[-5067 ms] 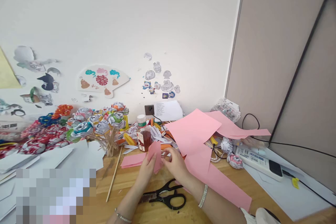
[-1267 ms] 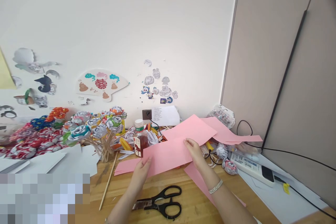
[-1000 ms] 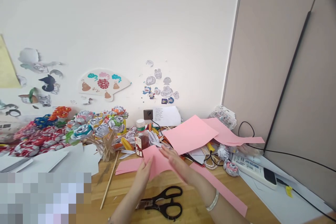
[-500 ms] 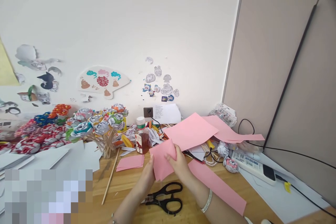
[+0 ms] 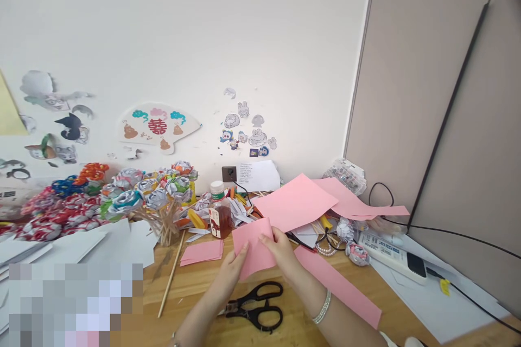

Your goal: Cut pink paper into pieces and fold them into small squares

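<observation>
A small piece of pink paper is held up above the table between my two hands. My left hand grips its left edge, thumb on the front. On the right edge, my right hand pinches it with the thumb on the front and fingers behind. Below the paper, black-handled scissors lie on the wood, their blades partly hidden by my left forearm. A few pink paper pieces rest to the left, and a long pink strip lies under my right forearm.
Large pink sheets lie over clutter at the back. A bottle of reddish-brown liquid stands near paper flowers on sticks. One wooden stick lies at left. White sheets cover the left side; a power strip sits at right.
My left thumb has moved up and inward across the front of the pink paper. My right hand has shifted slightly to the right, and the paper's lower edge looks flatter.
</observation>
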The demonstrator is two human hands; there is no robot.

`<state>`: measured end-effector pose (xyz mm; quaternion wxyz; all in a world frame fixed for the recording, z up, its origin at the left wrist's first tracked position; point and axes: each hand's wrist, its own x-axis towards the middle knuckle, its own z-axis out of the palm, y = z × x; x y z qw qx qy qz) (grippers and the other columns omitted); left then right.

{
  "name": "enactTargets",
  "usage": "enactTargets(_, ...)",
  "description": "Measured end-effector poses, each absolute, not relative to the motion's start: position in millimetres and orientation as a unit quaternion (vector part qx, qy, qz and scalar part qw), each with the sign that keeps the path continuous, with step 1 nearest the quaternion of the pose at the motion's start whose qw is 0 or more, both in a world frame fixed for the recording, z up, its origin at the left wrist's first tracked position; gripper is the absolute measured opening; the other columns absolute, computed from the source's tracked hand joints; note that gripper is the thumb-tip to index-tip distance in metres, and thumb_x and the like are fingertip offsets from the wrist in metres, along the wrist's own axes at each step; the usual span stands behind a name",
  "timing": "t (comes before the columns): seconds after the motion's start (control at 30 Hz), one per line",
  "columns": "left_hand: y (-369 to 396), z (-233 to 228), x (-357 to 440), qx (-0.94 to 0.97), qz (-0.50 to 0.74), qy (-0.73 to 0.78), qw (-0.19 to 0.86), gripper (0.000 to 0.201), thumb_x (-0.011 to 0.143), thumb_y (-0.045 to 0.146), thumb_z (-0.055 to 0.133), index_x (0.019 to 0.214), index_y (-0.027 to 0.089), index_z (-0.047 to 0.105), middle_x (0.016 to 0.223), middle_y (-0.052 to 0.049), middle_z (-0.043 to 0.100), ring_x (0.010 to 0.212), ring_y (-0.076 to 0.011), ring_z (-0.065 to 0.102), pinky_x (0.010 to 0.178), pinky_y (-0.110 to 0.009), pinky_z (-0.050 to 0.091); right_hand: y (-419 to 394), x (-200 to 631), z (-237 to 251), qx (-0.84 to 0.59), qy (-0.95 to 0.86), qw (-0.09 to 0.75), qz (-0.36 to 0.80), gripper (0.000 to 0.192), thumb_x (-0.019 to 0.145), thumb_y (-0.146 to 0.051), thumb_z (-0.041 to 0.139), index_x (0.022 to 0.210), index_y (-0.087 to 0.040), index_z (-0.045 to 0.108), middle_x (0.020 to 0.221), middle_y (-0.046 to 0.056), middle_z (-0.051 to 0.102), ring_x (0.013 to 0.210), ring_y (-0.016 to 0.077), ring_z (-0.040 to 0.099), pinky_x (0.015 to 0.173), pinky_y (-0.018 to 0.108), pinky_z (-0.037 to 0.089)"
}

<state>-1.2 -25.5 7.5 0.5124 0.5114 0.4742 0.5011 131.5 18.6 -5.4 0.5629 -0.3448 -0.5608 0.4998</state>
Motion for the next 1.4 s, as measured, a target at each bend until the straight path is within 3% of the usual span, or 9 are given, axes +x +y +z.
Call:
enactTargets(0.37,-10.6,8.2,-12.2,0.541,0.555,0.495,0.392,0.033,0.061,0.048,0.059,0.067,0.015,0.057,0.06,0.001,0.058,0.06,-0.0147,0.054,0.05,-0.022,0.045,21.1,135.2,-6.3,-0.368,-0.534,0.589,0.481,0.032,0.066,-0.035,0.061,0.087,-0.012,0.06,0.081,0.006,0.064,0.076,0.0206,0.056,0.066,0.028,0.044)
enactTargets(0.57,-13.7,11.4,-11.8,0.51,0.554,0.502,0.425,0.034,0.063,0.048,0.057,0.073,0.015,0.059,0.065,0.001,0.058,0.058,-0.0136,0.055,0.049,-0.024,0.049,25.5,136.4,-11.2,-0.37,-0.527,0.595,0.481,0.031,0.065,-0.034,0.062,0.087,-0.013,0.06,0.08,0.005,0.064,0.074,0.0204,0.056,0.064,0.028,0.044)
enactTargets(0.93,-13.6,14.0,-13.6,0.488,0.56,0.512,0.432,0.032,0.059,0.046,0.062,0.064,0.015,0.057,0.059,0.001,0.059,0.054,-0.0129,0.057,0.048,-0.023,0.049,22.8,136.1,-7.3,-0.345,-0.508,0.593,0.521,0.033,0.064,-0.036,0.063,0.087,-0.013,0.061,0.081,0.006,0.065,0.077,0.0211,0.057,0.068,0.03,0.044)
enactTargets(1.27,-12.7,10.3,-13.3,0.509,0.554,0.506,0.422,0.035,0.062,0.051,0.057,0.062,0.016,0.052,0.057,0.004,0.052,0.052,-0.0123,0.053,0.046,-0.024,0.047,23.9,135.4,-11.1,-0.339,-0.51,0.603,0.511,0.034,0.065,-0.038,0.063,0.088,-0.013,0.061,0.079,0.006,0.064,0.074,0.0201,0.057,0.066,0.03,0.044)
enactTargets(1.4,-9.4,5.2,-17.3,0.54,0.554,0.517,0.365,0.035,0.065,0.052,0.053,0.063,0.017,0.051,0.053,0.005,0.047,0.049,-0.0115,0.048,0.043,-0.021,0.041,28.3,134.9,-15.5,-0.341,-0.516,0.597,0.511,0.032,0.062,-0.036,0.066,0.083,-0.012,0.062,0.074,0.005,0.064,0.068,0.0186,0.056,0.061,0.029,0.044)
